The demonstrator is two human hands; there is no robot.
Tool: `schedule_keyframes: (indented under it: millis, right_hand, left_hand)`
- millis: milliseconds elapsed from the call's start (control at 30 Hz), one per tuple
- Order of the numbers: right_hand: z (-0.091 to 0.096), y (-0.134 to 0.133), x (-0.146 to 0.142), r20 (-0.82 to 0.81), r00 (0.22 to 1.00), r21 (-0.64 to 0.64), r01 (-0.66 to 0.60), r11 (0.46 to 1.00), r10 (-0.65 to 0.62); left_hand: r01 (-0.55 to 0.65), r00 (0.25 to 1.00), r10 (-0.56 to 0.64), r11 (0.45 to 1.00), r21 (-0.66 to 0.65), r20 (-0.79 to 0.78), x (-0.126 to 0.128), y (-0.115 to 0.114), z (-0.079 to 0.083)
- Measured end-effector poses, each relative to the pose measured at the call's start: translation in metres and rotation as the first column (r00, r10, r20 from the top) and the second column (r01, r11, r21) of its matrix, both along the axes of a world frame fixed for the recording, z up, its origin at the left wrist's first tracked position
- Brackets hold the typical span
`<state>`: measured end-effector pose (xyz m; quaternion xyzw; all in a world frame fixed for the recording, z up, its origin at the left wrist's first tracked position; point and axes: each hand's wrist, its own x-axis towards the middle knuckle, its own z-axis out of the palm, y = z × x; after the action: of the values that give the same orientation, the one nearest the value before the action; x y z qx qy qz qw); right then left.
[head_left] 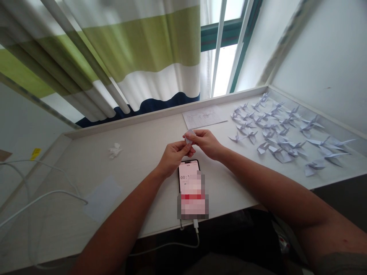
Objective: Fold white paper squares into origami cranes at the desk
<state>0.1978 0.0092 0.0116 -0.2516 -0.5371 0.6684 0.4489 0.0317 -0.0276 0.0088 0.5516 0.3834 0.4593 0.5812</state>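
Observation:
A small folded piece of white paper (189, 136) is pinched between my two hands, above the middle of the white table. My left hand (175, 154) grips its lower edge with the fingers closed. From the right, my right hand (205, 142) holds the upper side between thumb and fingers. Part of the paper is hidden by the fingers. Just below my hands lies a phone (189, 170) with a timer on its screen, its lower part pixelated. To the right stand several folded paper cranes (269, 122) in a loose group.
A printed sheet (205, 116) lies behind my hands. On the left are a crumpled tissue (114, 151), a stack of paper (103, 198) and white cables (43, 196). A charging cable (196, 227) hangs from the phone over the front edge. Striped curtains (137, 46) border the back.

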Motion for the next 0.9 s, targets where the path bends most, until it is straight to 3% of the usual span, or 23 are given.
schedule_keyframes:
  millis: [233, 533, 900]
  right_hand:
    - [0.0008, 0.0006, 0.0009, 0.068, 0.991, 0.040, 0.109, 0.993, -0.111]
    - [-0.0035, 0.0066, 0.0017, 0.082, 0.969, 0.123, 0.222, 0.967, -0.233]
    - [-0.0047, 0.0032, 0.0022, 0.145, 0.973, 0.277, 0.132, 0.952, -0.177]
  left_hand:
    - [0.002, 1.000, 0.001, 0.995, -0.104, 0.031, -0.0019, -0.0003, 0.0041]
    - [-0.038, 0.997, 0.047, 0.990, -0.137, 0.059, -0.0051, 0.0039, 0.0042]
    - [-0.101, 0.989, 0.109, 0.991, 0.083, -0.098, -0.0051, 0.0014, 0.0062]
